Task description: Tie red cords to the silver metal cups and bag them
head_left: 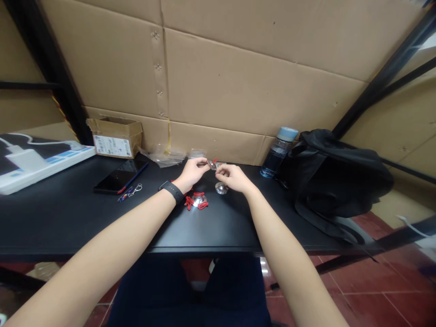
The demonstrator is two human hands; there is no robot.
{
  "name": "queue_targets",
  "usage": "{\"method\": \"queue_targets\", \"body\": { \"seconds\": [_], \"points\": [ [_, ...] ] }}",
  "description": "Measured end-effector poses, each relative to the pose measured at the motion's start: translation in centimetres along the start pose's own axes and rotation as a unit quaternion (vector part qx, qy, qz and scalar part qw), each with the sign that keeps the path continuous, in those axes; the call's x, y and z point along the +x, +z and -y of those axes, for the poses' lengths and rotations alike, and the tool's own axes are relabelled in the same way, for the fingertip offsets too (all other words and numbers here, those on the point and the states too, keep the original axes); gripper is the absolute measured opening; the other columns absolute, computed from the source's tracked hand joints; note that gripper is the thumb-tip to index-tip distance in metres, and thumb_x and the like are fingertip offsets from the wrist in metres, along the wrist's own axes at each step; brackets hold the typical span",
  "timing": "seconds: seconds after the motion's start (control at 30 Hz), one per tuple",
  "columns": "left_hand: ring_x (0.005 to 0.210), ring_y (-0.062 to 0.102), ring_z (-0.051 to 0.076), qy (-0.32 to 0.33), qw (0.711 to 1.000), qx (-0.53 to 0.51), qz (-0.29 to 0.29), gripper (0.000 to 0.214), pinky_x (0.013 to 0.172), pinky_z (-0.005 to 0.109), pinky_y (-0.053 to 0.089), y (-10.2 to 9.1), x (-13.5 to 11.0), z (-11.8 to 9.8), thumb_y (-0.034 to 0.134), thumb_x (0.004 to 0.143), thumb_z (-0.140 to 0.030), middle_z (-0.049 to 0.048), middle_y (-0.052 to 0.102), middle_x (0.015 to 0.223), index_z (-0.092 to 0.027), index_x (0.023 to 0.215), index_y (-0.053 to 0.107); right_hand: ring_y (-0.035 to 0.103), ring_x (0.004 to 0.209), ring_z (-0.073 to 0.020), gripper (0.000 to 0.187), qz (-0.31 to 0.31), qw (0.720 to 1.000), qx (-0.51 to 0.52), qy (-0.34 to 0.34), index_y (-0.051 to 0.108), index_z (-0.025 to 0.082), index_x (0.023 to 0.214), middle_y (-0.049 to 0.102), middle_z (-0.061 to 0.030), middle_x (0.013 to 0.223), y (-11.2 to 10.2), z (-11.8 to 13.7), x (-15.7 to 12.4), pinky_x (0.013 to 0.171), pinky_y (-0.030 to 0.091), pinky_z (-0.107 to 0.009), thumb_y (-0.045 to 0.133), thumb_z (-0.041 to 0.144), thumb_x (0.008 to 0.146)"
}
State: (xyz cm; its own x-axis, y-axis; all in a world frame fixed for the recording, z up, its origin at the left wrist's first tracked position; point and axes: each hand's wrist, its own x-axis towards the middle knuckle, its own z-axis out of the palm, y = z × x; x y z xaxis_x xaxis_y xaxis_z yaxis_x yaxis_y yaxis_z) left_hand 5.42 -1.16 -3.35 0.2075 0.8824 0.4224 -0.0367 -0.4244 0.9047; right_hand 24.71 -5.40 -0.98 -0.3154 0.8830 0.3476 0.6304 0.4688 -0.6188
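Note:
My left hand, with a black band on the wrist, pinches a small shiny domed metal disc by its edge; a bit of red cord shows at its top. Close to the right of it, my right hand is closed with curled fingertips, and what they hold is hidden. Just below those fingers a second shiny metal disc lies on the black table. Nearer to me rests another metal disc with red knotted cords around it. More red cord shows partly behind my left wrist.
On the left are a white power strip, an open cardboard box, a phone and a keyring. Clear plastic bags lie at the back. A water bottle and black bag stand right.

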Motion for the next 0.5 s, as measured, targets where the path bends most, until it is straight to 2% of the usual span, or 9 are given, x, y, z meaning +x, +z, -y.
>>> {"method": "queue_targets", "body": {
  "seconds": [0.13, 0.3, 0.4, 0.5],
  "points": [
    [0.081, 0.065, 0.018, -0.013, 1.0, -0.02, -0.011, 0.022, 0.076, 0.03, 0.05, 0.0, 0.0, -0.2, 0.076, 0.073, -0.034, 0.0057, 0.075, 0.089, -0.016, 0.085, 0.075, 0.065, 0.064, -0.0128, 0.008, 0.047, 0.999, -0.002, -0.025, 0.073, 0.017, 0.089, 0.071, 0.0008, 0.071, 0.9, 1.0, -0.1, 0.066, 0.048, -0.023, 0.067, 0.02, 0.084],
    [0.084, 0.064, 0.017, -0.043, 0.996, -0.069, -0.024, 0.027, 0.067, 0.025, 0.046, -0.2, 0.1, -0.1, 0.077, 0.072, -0.037, 0.0061, 0.074, 0.096, -0.017, 0.09, 0.074, 0.067, 0.069, -0.0141, 0.015, 0.063, 0.997, -0.019, -0.048, 0.077, 0.018, 0.097, 0.072, -0.0005, 0.075, 1.5, 2.0, -0.1, 0.07, 0.049, -0.024, 0.066, 0.018, 0.087],
    [0.083, 0.064, 0.016, -0.068, 0.991, -0.112, -0.029, 0.029, 0.062, 0.022, 0.044, -0.7, 0.4, 0.1, 0.079, 0.071, -0.039, 0.0056, 0.072, 0.1, -0.018, 0.09, 0.073, 0.067, 0.072, -0.0148, 0.021, 0.085, 0.994, -0.044, -0.047, 0.078, 0.019, 0.105, 0.076, -0.002, 0.083, 1.6, 2.1, -0.2, 0.073, 0.05, -0.026, 0.066, 0.018, 0.089],
    [0.081, 0.063, 0.014, -0.073, 0.99, -0.12, -0.027, 0.027, 0.062, 0.022, 0.043, -1.0, 0.6, 0.3, 0.079, 0.072, -0.04, 0.0048, 0.07, 0.096, -0.018, 0.087, 0.072, 0.069, 0.081, -0.0166, 0.032, 0.097, 0.991, -0.064, -0.07, 0.076, 0.022, 0.119, 0.078, -0.0047, 0.102, 1.8, 2.0, -0.2, 0.08, 0.051, -0.029, 0.066, 0.016, 0.089]
  ]
}}
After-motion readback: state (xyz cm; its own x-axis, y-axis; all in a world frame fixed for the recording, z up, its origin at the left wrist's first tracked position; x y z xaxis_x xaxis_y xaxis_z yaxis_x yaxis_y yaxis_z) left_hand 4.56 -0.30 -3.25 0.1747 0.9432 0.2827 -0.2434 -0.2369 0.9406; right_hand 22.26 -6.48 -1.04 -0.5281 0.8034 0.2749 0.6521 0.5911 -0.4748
